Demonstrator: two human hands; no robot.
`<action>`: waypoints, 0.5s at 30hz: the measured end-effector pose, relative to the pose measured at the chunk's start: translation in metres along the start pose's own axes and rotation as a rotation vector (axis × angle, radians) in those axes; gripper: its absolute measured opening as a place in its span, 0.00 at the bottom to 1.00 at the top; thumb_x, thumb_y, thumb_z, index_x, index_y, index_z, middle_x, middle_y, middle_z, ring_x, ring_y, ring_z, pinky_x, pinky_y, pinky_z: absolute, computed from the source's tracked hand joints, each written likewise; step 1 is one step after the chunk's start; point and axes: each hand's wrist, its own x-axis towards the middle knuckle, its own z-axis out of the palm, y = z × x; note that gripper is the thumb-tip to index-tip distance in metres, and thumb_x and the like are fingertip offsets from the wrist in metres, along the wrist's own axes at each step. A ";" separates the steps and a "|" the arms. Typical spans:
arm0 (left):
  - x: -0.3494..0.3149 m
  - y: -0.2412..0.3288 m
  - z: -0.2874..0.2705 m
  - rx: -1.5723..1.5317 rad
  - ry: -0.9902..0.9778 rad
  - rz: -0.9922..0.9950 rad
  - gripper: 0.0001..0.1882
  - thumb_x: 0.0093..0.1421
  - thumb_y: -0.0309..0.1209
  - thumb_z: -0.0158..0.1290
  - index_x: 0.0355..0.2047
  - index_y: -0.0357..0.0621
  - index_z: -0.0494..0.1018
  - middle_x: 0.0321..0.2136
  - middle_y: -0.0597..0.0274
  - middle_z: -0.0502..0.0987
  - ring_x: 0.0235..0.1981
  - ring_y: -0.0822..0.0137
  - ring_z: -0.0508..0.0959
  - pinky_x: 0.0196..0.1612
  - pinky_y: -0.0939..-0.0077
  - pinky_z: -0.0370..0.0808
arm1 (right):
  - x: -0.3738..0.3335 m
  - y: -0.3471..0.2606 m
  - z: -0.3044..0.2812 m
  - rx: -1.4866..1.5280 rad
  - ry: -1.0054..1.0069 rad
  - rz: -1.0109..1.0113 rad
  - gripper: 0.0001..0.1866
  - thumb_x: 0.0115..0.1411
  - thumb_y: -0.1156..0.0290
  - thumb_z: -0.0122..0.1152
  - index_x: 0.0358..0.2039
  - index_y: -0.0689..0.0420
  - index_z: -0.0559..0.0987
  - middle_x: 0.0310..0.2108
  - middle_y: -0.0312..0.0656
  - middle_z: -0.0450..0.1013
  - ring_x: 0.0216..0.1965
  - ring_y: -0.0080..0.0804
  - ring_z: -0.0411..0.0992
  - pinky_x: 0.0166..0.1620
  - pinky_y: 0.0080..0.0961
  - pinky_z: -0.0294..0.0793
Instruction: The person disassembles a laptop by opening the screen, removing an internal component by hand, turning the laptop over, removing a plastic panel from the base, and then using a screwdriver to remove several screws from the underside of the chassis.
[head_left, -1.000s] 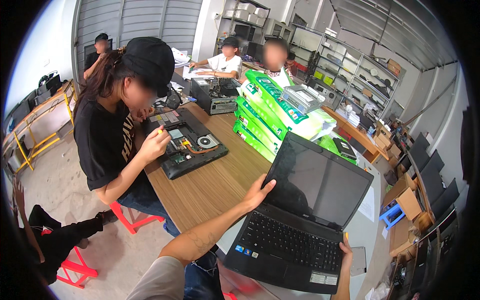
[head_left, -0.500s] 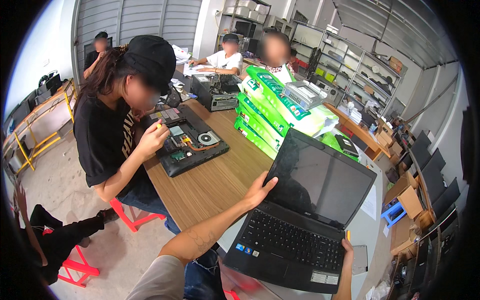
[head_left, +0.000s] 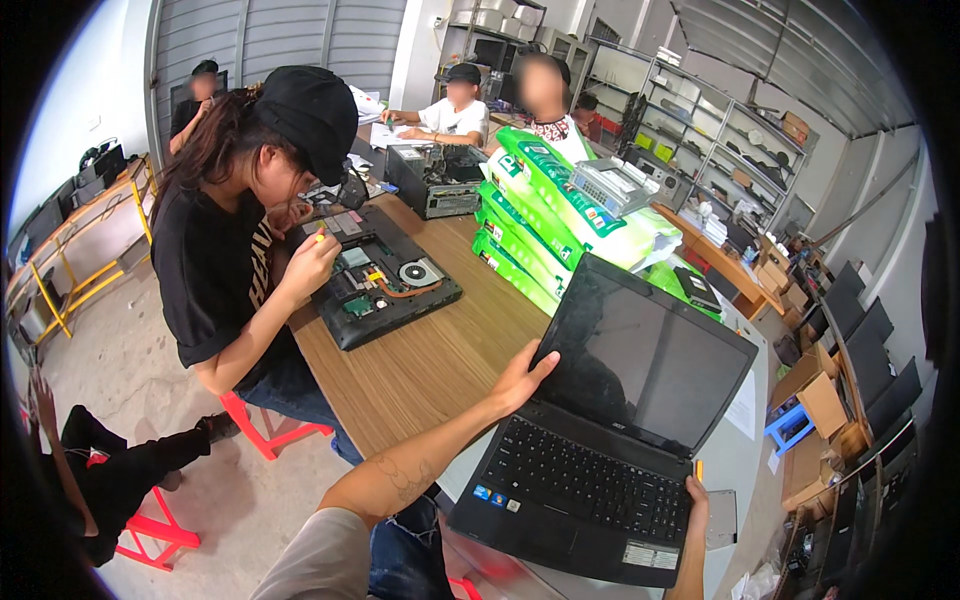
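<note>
A black laptop [head_left: 610,440] stands with its lid raised and its screen dark on the wooden table [head_left: 420,365]. My left hand [head_left: 522,378] grips the left edge of the lid near the hinge. My right hand [head_left: 695,497] rests at the right front corner of the keyboard base, with a small yellow tool tip showing just above its fingers. Most of that hand is cut off by the lower rim.
A person in a black cap works with a yellow tool on a dismantled laptop [head_left: 385,285] across the table. Stacked green and white packs [head_left: 555,215] lie behind my laptop. A bare desktop chassis [head_left: 435,180], other seated people, red stools [head_left: 265,430] and shelves surround us.
The laptop and my hands have kept their places. The person in the cap has shifted the tool hand slightly over the dismantled laptop.
</note>
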 end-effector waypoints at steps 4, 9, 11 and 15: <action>0.009 -0.018 -0.001 0.019 0.006 0.002 0.47 0.68 0.60 0.46 0.67 0.24 0.55 0.67 0.34 0.61 0.70 0.47 0.60 0.71 0.63 0.55 | -0.002 -0.004 0.007 -0.009 -0.006 -0.011 0.21 0.65 0.64 0.55 0.54 0.63 0.78 0.41 0.42 0.81 0.39 0.30 0.79 0.46 0.23 0.77; 0.011 -0.023 -0.001 0.022 0.000 0.011 0.48 0.68 0.61 0.46 0.67 0.24 0.55 0.67 0.34 0.60 0.70 0.47 0.59 0.71 0.63 0.55 | -0.001 -0.002 0.008 0.010 -0.011 0.009 0.22 0.65 0.63 0.56 0.56 0.62 0.76 0.43 0.42 0.80 0.39 0.29 0.79 0.47 0.23 0.77; 0.006 -0.010 0.001 0.011 -0.008 0.011 0.48 0.68 0.61 0.46 0.67 0.24 0.55 0.67 0.34 0.61 0.70 0.47 0.59 0.71 0.63 0.55 | 0.000 0.000 0.002 0.022 -0.037 0.005 0.23 0.65 0.63 0.56 0.57 0.62 0.76 0.44 0.42 0.80 0.40 0.29 0.79 0.47 0.23 0.77; 0.008 -0.011 -0.005 -0.028 -0.068 -0.030 0.49 0.68 0.59 0.47 0.70 0.25 0.49 0.70 0.35 0.54 0.73 0.49 0.53 0.73 0.62 0.50 | 0.007 0.009 -0.002 0.031 -0.038 -0.033 0.26 0.65 0.63 0.56 0.61 0.62 0.73 0.47 0.42 0.79 0.43 0.29 0.79 0.48 0.23 0.77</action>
